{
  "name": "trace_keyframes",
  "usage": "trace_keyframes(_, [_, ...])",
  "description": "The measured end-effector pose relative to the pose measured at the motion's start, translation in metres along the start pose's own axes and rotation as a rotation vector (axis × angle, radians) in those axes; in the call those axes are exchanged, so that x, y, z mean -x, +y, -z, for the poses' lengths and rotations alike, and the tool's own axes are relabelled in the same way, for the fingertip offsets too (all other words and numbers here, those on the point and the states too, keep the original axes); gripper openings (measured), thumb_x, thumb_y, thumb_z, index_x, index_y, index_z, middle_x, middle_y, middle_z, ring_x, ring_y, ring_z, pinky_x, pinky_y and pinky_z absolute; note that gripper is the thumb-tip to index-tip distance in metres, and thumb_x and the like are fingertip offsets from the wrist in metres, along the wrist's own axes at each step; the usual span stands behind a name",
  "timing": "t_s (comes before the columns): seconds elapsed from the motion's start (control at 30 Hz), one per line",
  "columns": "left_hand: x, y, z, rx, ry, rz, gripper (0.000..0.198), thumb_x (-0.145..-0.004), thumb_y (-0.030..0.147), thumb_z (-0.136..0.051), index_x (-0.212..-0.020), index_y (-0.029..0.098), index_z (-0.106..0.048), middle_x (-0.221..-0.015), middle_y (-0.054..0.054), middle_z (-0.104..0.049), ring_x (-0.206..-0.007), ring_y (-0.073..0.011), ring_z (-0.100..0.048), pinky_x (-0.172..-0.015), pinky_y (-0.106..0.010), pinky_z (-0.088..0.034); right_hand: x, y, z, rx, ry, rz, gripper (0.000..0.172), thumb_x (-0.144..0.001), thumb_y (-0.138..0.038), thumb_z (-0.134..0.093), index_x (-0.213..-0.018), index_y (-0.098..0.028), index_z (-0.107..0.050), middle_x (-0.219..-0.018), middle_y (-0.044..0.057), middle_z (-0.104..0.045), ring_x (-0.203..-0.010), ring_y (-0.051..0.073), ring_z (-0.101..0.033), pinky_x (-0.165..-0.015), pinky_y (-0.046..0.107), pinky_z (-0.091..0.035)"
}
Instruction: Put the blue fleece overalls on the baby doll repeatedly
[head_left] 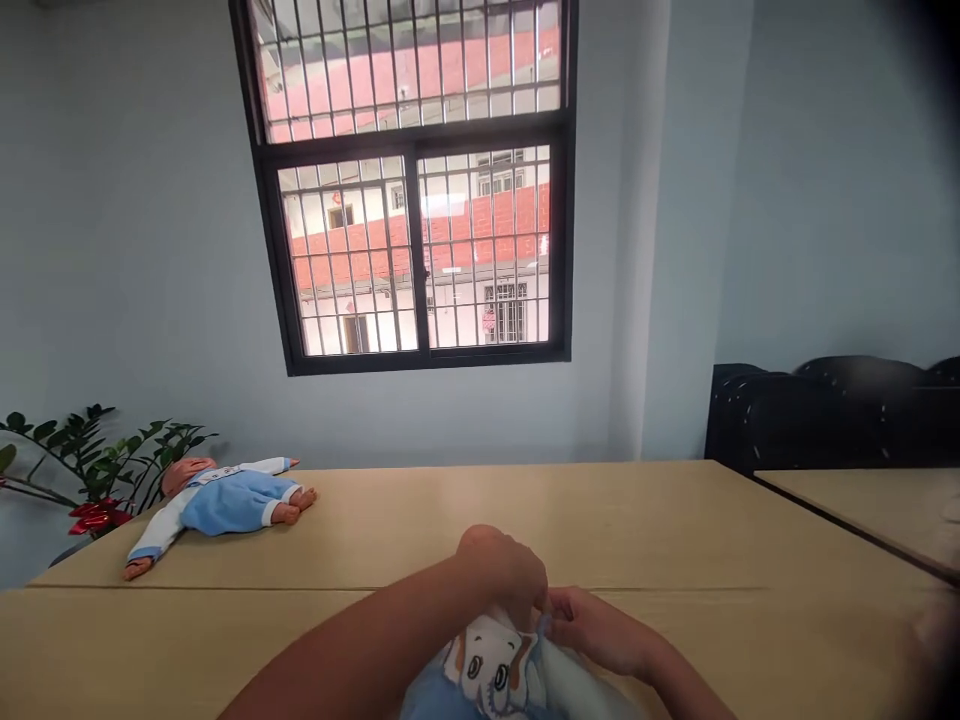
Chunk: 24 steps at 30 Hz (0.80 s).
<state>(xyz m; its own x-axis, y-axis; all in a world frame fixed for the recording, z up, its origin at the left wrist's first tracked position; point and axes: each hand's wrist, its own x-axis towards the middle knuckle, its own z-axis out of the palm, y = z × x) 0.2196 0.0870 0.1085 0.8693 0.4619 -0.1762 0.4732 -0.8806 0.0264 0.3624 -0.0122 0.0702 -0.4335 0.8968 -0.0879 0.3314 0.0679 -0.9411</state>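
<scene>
Both hands grip a small printed garment point(487, 672) low over the table point(637, 520) — my left hand point(504, 572) closed on its top, right hand point(592, 628) pinching what seems the hem — a doll point(225, 500) lies well apart, far left.

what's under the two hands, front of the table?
A small white-and-blue garment with a cartoon face print, pinched by left hand and right hand. The wooden table beneath it is covered, and the garment's lower part runs out of frame.

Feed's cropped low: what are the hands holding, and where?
Left hand and right hand pinch the upper edge of a light-blue and white cartoon-print cloth garment.
</scene>
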Motion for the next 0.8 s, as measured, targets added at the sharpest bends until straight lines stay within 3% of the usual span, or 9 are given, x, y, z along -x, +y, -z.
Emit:
trace_keyframes(0.07, [0.005, 0.003, -0.003, -0.086, -0.043, -0.001, 0.037, -0.068, 0.052, -0.077, -0.101, 0.036, -0.078, -0.097, -0.011, -0.079, -0.093, -0.0363, -0.073, -0.078, -0.051, -0.056, 0.003, -0.002, -0.001, 0.005, 0.012, 0.001, 0.021, -0.075, -0.041, -0.066, -0.08, -0.021, -0.069, -0.079, 0.001, -0.068, -0.079, 0.022, -0.063, -0.077, 0.034, -0.049])
trace_keyframes(0.13, [0.009, 0.006, -0.01, -0.131, -0.014, -0.055, 0.052, -0.072, 0.051, -0.073, -0.119, 0.029, -0.073, -0.103, -0.016, -0.078, -0.099, -0.0376, -0.072, -0.076, -0.048, -0.056, 0.006, -0.004, -0.002, 0.01, 0.012, -0.012, 0.018, -0.075, -0.037, -0.063, -0.08, -0.021, -0.07, -0.076, 0.001, -0.068, -0.073, 0.02, -0.06, -0.071, 0.032, -0.048])
trace_keyframes(0.2, [0.011, 0.008, -0.017, -0.158, -0.002, -0.119, 0.057, -0.073, 0.045, -0.072, -0.125, 0.021, -0.07, -0.102, -0.02, -0.076, -0.102, -0.0375, -0.07, -0.076, -0.045, -0.054, 0.008, -0.003, -0.002, 0.027, -0.002, -0.041, 0.014, -0.073, -0.033, -0.06, -0.075, -0.022, -0.069, -0.07, 0.0, -0.064, -0.064, 0.017, -0.054, -0.063, 0.029, -0.043])
trace_keyframes(0.33, [0.007, 0.0, -0.026, -0.235, -0.065, -0.211, 0.044, -0.077, 0.042, -0.07, -0.118, 0.026, -0.073, -0.1, -0.014, -0.077, -0.103, -0.0329, -0.069, -0.092, -0.047, -0.047, 0.008, 0.007, 0.002, 0.077, 0.028, -0.222, 0.013, -0.066, -0.031, -0.065, -0.065, -0.02, -0.058, -0.061, -0.003, -0.053, -0.052, 0.01, -0.039, -0.052, 0.023, -0.034])
trace_keyframes(0.43, [0.008, -0.021, -0.029, -0.229, -0.056, -0.26, 0.02, -0.081, 0.042, -0.071, -0.099, 0.035, -0.078, -0.089, -0.004, -0.078, -0.107, -0.0295, -0.066, -0.099, -0.047, -0.04, 0.008, 0.015, 0.005, 0.107, -0.008, -0.371, 0.022, -0.069, -0.038, -0.066, -0.068, -0.02, -0.054, -0.058, -0.002, -0.053, -0.048, 0.01, -0.046, -0.049, 0.02, -0.038])
trace_keyframes(0.5, [0.012, -0.037, -0.03, -0.198, -0.022, -0.24, 0.008, -0.078, 0.04, -0.075, -0.084, 0.034, -0.077, -0.083, -0.001, -0.078, -0.106, -0.028, -0.065, -0.098, -0.045, -0.038, 0.01, 0.014, 0.003, 0.136, -0.083, -0.417, 0.026, -0.074, -0.045, -0.061, -0.069, -0.02, -0.054, -0.056, -0.001, -0.055, -0.044, 0.011, -0.048, -0.044, 0.02, -0.039])
trace_keyframes(0.63, [0.024, -0.061, -0.031, -0.201, 0.048, -0.169, 0.012, -0.075, 0.041, -0.078, -0.08, 0.031, -0.075, -0.084, -0.001, -0.079, -0.102, -0.0263, -0.065, -0.093, -0.04, -0.038, 0.018, -0.016, -0.01, 0.282, -0.131, -0.381, 0.034, -0.081, -0.049, -0.054, -0.062, -0.021, -0.053, -0.053, 0.0, -0.053, -0.041, 0.011, -0.044, -0.038, 0.019, -0.039])
trace_keyframes(0.8, [0.024, -0.067, -0.034, -0.235, 0.076, -0.139, 0.009, -0.078, 0.037, -0.073, -0.078, 0.028, -0.073, -0.088, -0.003, -0.079, -0.099, -0.0251, -0.066, -0.089, -0.039, -0.039, 0.042, -0.071, -0.035, 0.462, -0.076, -0.325, 0.032, -0.084, -0.041, -0.051, -0.07, -0.019, -0.07, -0.072, 0.004, -0.067, -0.048, 0.011, -0.045, -0.041, 0.021, -0.036])
